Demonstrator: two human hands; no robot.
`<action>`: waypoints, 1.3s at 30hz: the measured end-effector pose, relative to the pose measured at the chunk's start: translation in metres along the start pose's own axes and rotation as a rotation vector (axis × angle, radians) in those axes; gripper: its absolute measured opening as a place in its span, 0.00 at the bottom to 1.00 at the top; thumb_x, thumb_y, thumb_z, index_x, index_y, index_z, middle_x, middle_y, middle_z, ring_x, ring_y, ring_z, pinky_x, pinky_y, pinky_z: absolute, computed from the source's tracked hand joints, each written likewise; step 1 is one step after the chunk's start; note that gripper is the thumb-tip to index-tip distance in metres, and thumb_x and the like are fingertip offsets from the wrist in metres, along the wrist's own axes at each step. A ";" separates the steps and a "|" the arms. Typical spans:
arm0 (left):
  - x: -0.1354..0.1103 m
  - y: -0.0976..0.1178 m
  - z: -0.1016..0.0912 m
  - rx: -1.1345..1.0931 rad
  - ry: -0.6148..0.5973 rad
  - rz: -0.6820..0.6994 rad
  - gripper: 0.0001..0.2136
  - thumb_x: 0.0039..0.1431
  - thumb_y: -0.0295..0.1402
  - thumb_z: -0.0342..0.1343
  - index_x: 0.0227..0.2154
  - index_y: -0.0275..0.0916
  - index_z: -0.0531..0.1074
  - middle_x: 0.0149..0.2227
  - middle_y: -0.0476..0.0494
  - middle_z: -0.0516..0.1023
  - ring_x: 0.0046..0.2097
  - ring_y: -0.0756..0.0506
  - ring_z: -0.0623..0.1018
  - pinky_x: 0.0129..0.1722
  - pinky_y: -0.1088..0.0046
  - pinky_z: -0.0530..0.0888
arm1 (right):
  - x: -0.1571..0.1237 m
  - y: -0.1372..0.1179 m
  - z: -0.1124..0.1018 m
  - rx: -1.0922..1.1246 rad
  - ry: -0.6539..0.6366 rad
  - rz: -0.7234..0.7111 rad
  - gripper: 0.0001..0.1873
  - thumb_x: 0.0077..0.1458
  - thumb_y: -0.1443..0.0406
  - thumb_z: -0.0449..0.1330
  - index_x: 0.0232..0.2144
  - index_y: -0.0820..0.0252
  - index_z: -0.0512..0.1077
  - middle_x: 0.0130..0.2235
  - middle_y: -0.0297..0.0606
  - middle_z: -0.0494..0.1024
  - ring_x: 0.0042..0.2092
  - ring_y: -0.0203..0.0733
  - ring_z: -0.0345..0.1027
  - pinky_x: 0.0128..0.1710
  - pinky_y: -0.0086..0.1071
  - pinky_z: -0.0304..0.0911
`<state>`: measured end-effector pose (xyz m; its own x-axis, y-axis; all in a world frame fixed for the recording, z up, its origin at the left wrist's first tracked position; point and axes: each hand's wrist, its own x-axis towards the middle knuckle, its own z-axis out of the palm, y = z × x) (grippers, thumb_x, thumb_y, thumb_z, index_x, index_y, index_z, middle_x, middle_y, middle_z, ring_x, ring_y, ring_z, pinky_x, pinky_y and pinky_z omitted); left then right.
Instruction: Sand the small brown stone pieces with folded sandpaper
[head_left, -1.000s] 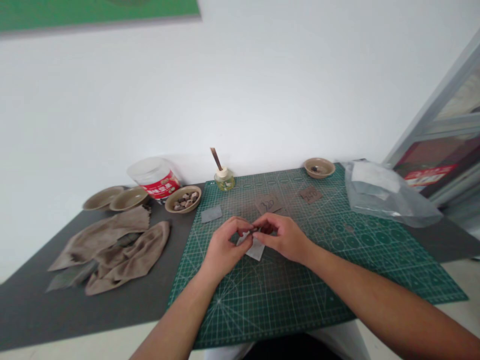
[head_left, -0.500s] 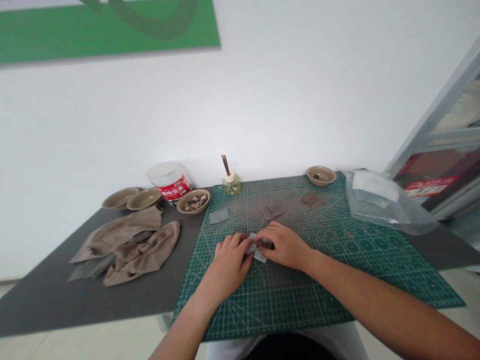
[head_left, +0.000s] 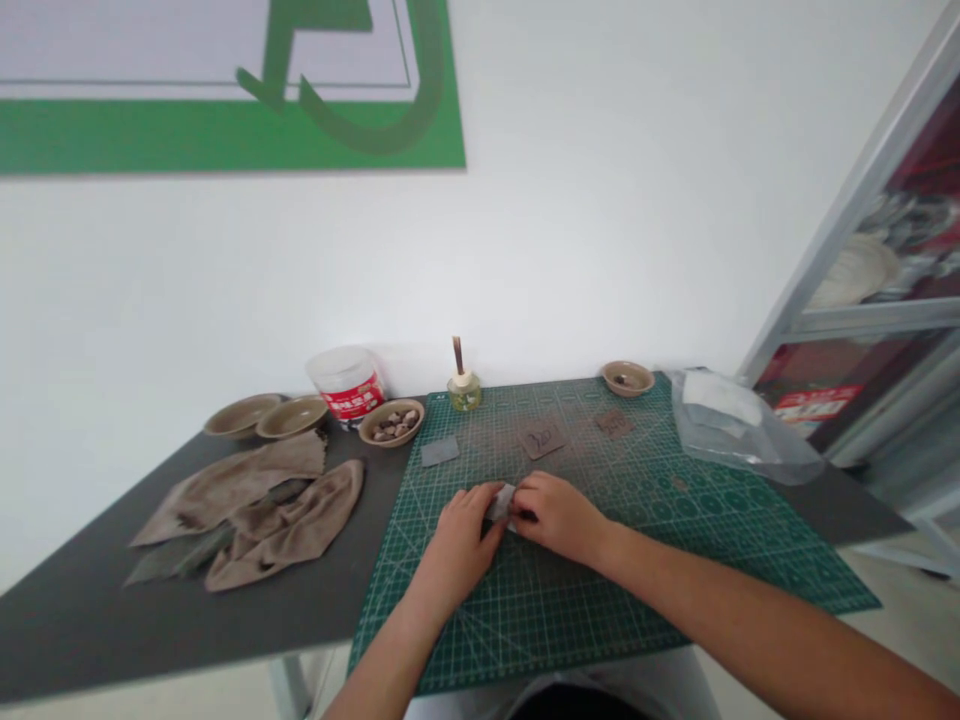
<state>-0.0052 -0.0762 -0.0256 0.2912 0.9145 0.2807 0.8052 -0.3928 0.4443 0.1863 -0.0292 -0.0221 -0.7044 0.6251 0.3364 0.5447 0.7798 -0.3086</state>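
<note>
My left hand (head_left: pixel 457 540) and my right hand (head_left: pixel 555 517) meet low over a green cutting mat (head_left: pixel 622 600). The left fingers pinch a small pale paper square (head_left: pixel 501 503), partly hidden by both hands. My right fingers close on a small dark object (head_left: pixel 527 515), mostly hidden, pressed against that paper. Its material is too small to tell. Farther up the mat lie a brown square with a handwritten number (head_left: pixel 541 440), a second brown square (head_left: pixel 615 423) and a grey square (head_left: pixel 439 451).
A bowl of small brown pieces (head_left: pixel 390 425), a lidded tub with a red label (head_left: pixel 346 385) and a small glass bottle with a stick (head_left: pixel 465 393) stand at the back. Two shallow dishes (head_left: pixel 241 416), crumpled brown cloths (head_left: pixel 289 525) and a plastic bag (head_left: pixel 731 420) flank the mat.
My hands have dropped from above the mat to low over it and closed around the paper. The view has tilted upward, so more of the green wall panel shows.
</note>
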 end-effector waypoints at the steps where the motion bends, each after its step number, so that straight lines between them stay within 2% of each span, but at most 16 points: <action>1: 0.000 0.001 0.000 0.014 -0.006 0.003 0.16 0.62 0.29 0.52 0.52 0.42 0.69 0.47 0.44 0.75 0.49 0.43 0.72 0.51 0.64 0.67 | -0.001 0.001 0.000 0.004 0.006 0.007 0.04 0.57 0.66 0.62 0.29 0.60 0.73 0.33 0.36 0.74 0.39 0.40 0.65 0.41 0.31 0.59; 6: -0.002 0.008 -0.001 0.141 -0.016 -0.007 0.13 0.64 0.31 0.50 0.50 0.42 0.71 0.42 0.43 0.73 0.46 0.43 0.72 0.48 0.64 0.67 | -0.005 0.004 0.000 -0.004 0.050 0.073 0.06 0.56 0.68 0.62 0.27 0.60 0.72 0.32 0.35 0.72 0.38 0.40 0.64 0.40 0.31 0.59; 9: -0.003 0.012 -0.001 0.192 -0.013 -0.011 0.12 0.64 0.30 0.49 0.48 0.45 0.72 0.42 0.45 0.73 0.47 0.43 0.71 0.52 0.61 0.63 | -0.008 0.004 0.002 0.033 0.048 0.039 0.04 0.55 0.68 0.63 0.28 0.60 0.72 0.33 0.35 0.73 0.40 0.40 0.65 0.42 0.31 0.59; 13: -0.002 0.016 -0.003 0.222 -0.029 -0.021 0.12 0.65 0.30 0.47 0.47 0.46 0.72 0.42 0.46 0.73 0.48 0.43 0.71 0.54 0.58 0.59 | -0.009 0.005 0.001 0.045 0.083 0.114 0.06 0.56 0.68 0.63 0.27 0.60 0.71 0.33 0.36 0.73 0.39 0.40 0.65 0.41 0.32 0.59; 24: -0.001 0.016 -0.004 0.240 -0.097 -0.081 0.13 0.65 0.32 0.47 0.50 0.47 0.71 0.44 0.44 0.73 0.48 0.42 0.71 0.44 0.62 0.59 | -0.009 0.003 -0.002 0.083 0.057 0.065 0.04 0.57 0.67 0.63 0.29 0.60 0.75 0.35 0.38 0.77 0.41 0.42 0.67 0.44 0.33 0.61; 31: -0.001 0.021 -0.007 0.243 -0.096 -0.076 0.14 0.66 0.31 0.44 0.49 0.47 0.71 0.43 0.44 0.74 0.48 0.41 0.70 0.44 0.61 0.59 | -0.010 0.003 -0.005 0.144 0.058 0.125 0.05 0.56 0.66 0.64 0.28 0.60 0.76 0.35 0.36 0.78 0.40 0.40 0.68 0.45 0.33 0.60; 36: 0.000 0.023 -0.007 0.265 -0.106 -0.092 0.16 0.64 0.28 0.45 0.50 0.47 0.71 0.44 0.43 0.74 0.48 0.40 0.70 0.45 0.59 0.59 | -0.012 0.003 -0.002 0.133 0.044 0.059 0.06 0.58 0.66 0.62 0.28 0.59 0.76 0.34 0.36 0.78 0.41 0.41 0.67 0.44 0.33 0.61; 39: 0.000 0.025 -0.007 0.277 -0.111 -0.106 0.16 0.64 0.28 0.45 0.50 0.47 0.71 0.45 0.42 0.74 0.49 0.40 0.69 0.45 0.59 0.59 | -0.013 0.002 0.000 0.118 0.079 0.125 0.05 0.56 0.67 0.63 0.27 0.59 0.75 0.34 0.37 0.77 0.40 0.41 0.67 0.44 0.34 0.62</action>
<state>0.0113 -0.0865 -0.0087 0.2406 0.9599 0.1440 0.9396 -0.2676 0.2135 0.1967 -0.0354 -0.0267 -0.5940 0.7212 0.3564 0.5651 0.6894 -0.4533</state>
